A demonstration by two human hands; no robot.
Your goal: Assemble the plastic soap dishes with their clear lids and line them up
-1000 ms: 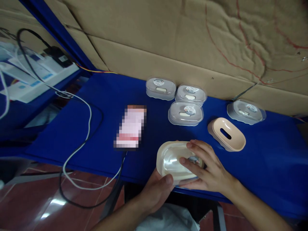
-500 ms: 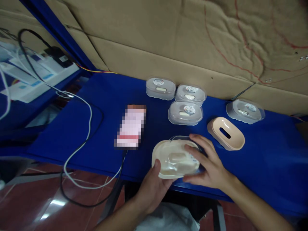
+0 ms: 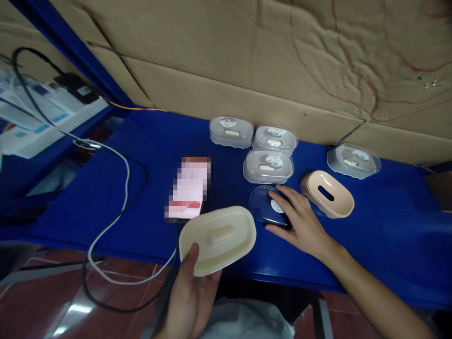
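Note:
My left hand (image 3: 194, 282) grips a cream oval soap dish base (image 3: 226, 245) by its near left end, thumb inside the rim and fingers underneath. The dish is tilted and held over the table's front edge. My right hand (image 3: 300, 216) holds a clear plastic lid (image 3: 263, 207) with a round white label, thumb at the near side and fingers over its top. The lid is low at the blue tabletop; whether it rests there I cannot tell. Right of that hand lies a peach oval soap dish part (image 3: 337, 200) with a slot in its middle.
Several lidded soap dishes, among them a grey one (image 3: 269, 172), stand toward the cardboard wall (image 3: 212, 80). A phone (image 3: 189, 188) with a blurred screen lies on the left of the blue table (image 3: 116, 216). Cables (image 3: 125, 197) loop over the front edge. A power strip (image 3: 63, 122) is farther left.
The clear lid and the cream dish have come apart. My left hand has moved left with the dish, while my right hand has taken the lid away and lowered it toward the table.

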